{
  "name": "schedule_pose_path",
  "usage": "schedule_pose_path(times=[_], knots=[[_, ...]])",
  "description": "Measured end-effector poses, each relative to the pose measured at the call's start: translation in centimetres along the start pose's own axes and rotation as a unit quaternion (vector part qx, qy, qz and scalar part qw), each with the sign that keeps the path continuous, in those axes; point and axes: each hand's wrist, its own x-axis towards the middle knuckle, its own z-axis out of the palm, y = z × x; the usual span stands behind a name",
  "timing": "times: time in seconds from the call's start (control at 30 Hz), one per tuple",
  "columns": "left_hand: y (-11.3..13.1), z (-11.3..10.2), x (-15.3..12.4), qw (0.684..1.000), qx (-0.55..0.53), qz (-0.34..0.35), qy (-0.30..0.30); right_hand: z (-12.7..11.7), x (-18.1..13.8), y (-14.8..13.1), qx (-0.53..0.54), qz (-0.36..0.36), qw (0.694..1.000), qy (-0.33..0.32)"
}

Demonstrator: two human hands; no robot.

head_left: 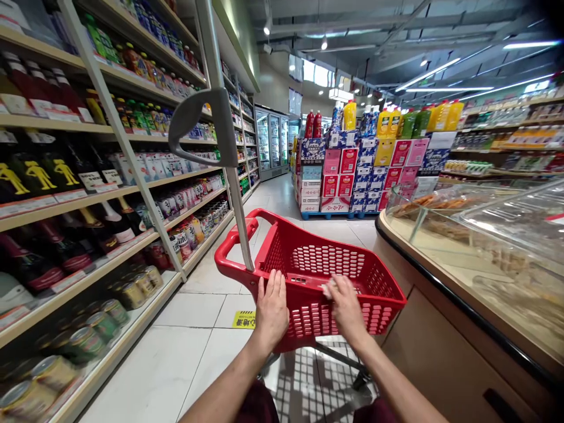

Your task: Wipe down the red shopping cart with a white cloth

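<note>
A red plastic shopping basket cart (pixel 326 247) with perforated walls stands right in front of me, its basket tilted a little. My left hand (pixel 272 305) lies flat against the near side by the handle end, fingers straight and holding nothing. Over the near rim, further right, my right hand (pixel 346 302) is curled around a small crumpled white wipe or tissue (pixel 328 288), only partly visible. A metal pole (pixel 233 200) with a grey plastic grip (pixel 205 129) rises from the cart's left end.
Shelves of bottles and cans (pixel 110 194) line the left. A glass-topped food counter (pixel 440 235) stands close on the right. Stacked drink cartons (pixel 343 176) are ahead, with glass-door fridges (pixel 273 138) behind. A yellow floor sticker (pixel 244 319) lies on the tiles.
</note>
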Motion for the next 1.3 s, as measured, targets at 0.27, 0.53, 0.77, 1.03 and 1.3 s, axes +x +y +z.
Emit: schedule_pose_path(times=[0.27,0.53,0.77,1.03,1.3], knots=[[-5.1,-1.8,-0.8,0.988,-0.050,-0.085,0.118,2.2,1.5,-6.1,0.075,-0.046,0.996,-0.001],[-8.4,-1.6,-0.3,0.990,-0.018,-0.108,0.083,5.0,6.2,-15.2,0.134,-0.072,0.988,-0.017],[-7.8,-1.8,-0.7,0.989,-0.012,-0.105,0.101,2.8,3.5,-6.6,0.041,-0.023,0.999,-0.013],[0.1,0.7,1.0,1.000,-0.012,0.021,-0.014,1.2,1.4,-1.8,-0.008,-0.082,0.995,-0.060],[0.8,1.9,1.2,0.999,0.007,-0.007,-0.032,-1.7,-1.3,5.5,-0.098,0.045,0.994,-0.017]])
